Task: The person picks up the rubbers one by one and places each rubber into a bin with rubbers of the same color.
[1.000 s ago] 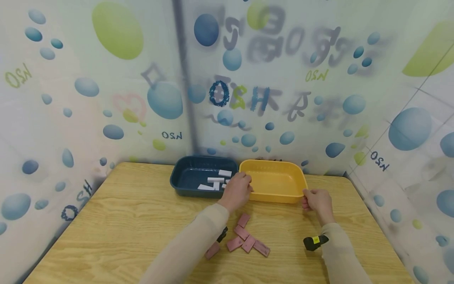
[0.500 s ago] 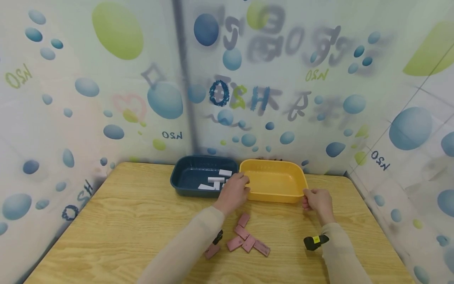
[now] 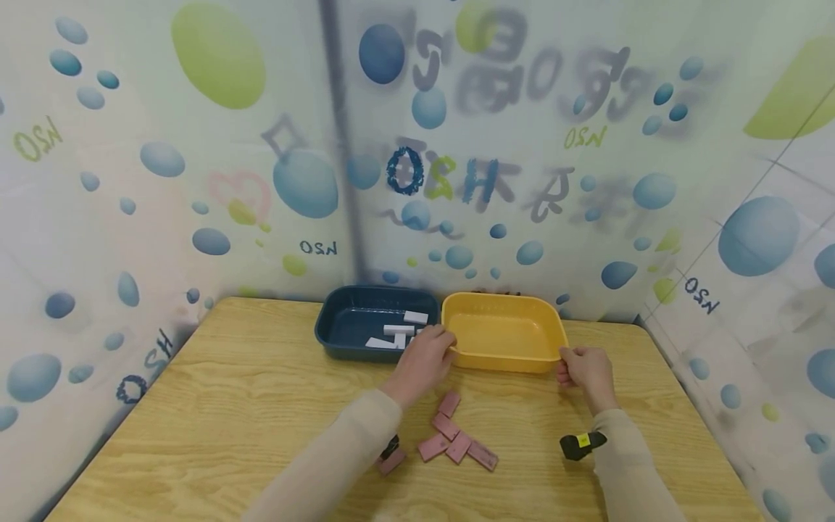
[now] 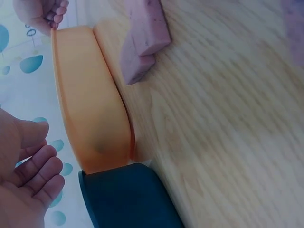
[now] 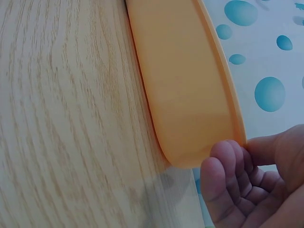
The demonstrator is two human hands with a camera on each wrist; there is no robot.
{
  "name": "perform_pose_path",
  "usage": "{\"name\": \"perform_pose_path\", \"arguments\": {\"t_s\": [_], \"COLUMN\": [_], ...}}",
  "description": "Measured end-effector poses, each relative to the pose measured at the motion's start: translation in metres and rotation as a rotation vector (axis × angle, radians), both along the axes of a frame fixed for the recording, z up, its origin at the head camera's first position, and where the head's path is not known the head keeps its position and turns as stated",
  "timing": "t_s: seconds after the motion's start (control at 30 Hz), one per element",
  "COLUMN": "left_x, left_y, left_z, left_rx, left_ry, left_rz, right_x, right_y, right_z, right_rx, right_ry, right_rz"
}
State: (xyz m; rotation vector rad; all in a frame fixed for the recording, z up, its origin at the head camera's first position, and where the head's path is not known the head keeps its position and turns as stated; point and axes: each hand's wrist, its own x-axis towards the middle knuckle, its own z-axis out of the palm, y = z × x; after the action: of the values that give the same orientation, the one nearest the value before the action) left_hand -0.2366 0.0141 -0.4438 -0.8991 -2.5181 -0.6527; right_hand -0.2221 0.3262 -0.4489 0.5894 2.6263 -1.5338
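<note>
A yellow plastic bin (image 3: 502,332) stands at the back of the table beside a dark blue bin (image 3: 349,330), their ends close together. My right hand (image 3: 589,371) pinches the yellow bin's rim at its near right corner, thumb and fingers either side of the edge in the right wrist view. Near the seam between the bins is my left hand (image 3: 420,364), in front of part of the blue bin. The left wrist view shows that hand (image 4: 31,175) with loosely bent fingers, apart from the rims and holding nothing. White blocks (image 3: 399,330) lie in the blue bin, some hidden.
Several pink blocks (image 3: 446,426) lie touching on the wooden table (image 3: 261,406) in front of the bins. Another pink block (image 3: 393,461) is partly covered by the left wrist's camera. A printed curtain (image 3: 261,217) hangs right behind the bins.
My left hand has drawn back slightly, toward the left and nearer to me, along the seam of the bins. The right hand stays on the yellow bin's corner.
</note>
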Motion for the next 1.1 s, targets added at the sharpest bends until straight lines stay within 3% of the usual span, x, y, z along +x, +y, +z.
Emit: {"name": "perform_pose_path", "arguments": {"t_s": [0.2, 0.37, 0.47, 0.73, 1.1], "left_x": [0.005, 0.010, 0.012, 0.017, 0.020], "left_y": [-0.005, -0.010, -0.011, -0.009, -0.013], "left_z": [-0.003, -0.005, -0.006, -0.010, -0.012], "left_rx": [0.008, -0.044, -0.108, -0.285, -0.346], "left_ry": [0.005, -0.012, -0.051, -0.244, -0.264], "left_rz": [-0.055, -0.116, -0.146, -0.163, -0.223], "right_x": [0.000, -0.001, -0.001, 0.000, -0.001], "right_y": [0.000, 0.001, 0.001, 0.000, -0.001], "right_z": [0.001, 0.000, 0.000, 0.001, 0.001], "right_rx": [-0.010, -0.012, -0.011, -0.030, -0.023], "right_ry": [-0.005, -0.001, -0.002, -0.006, -0.022], "right_rz": [0.001, -0.002, -0.004, 0.000, -0.013]}}
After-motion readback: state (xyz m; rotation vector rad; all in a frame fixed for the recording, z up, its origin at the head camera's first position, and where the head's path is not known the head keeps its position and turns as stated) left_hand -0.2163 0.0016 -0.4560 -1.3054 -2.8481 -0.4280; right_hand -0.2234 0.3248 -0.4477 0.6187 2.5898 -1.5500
